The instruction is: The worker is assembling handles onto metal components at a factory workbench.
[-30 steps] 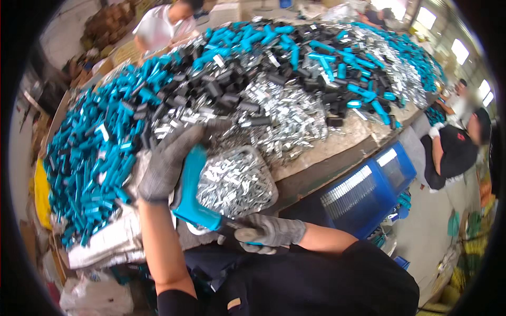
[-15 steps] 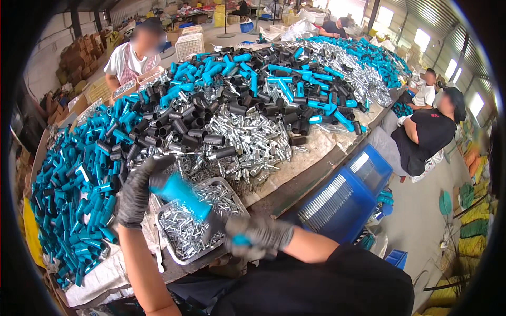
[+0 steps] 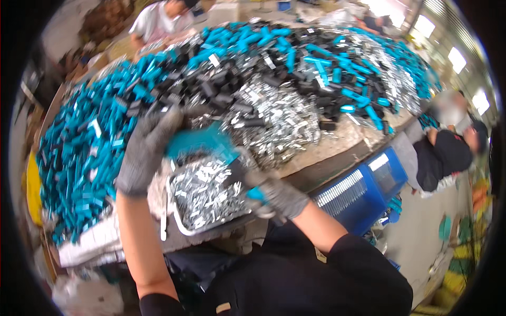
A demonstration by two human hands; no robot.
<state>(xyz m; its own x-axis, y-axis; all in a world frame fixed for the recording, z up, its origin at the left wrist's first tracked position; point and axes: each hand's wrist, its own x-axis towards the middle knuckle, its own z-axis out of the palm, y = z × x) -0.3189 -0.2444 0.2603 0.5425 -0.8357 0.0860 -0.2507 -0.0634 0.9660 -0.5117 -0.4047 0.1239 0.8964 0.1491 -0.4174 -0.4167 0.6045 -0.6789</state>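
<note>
1. Tool: teal body with a black neck, blurred, over the far edge of the tray; its left end points past the tray's left side, its neck hangs over the right side
2. Right hand: gloved in grey, at the tray's right edge, fingers closed around the tool's lower end, a bit of teal showing between them
3. Left hand: grey glove too, beyond the tray's far left corner, by the tool's left end; blur hides the fingers, so I cannot tell whether it grips or only touches
4. Silver parts: loose, lying every which way inside the tray
5. White strip: just left of the tray
6. Teal pile: left of the tray, spreading beyond it
7. Silver heap: beyond the tray, to the right, with black sleeves behind it
8. Blue crate: right of the tray, holding pale rods
</note>
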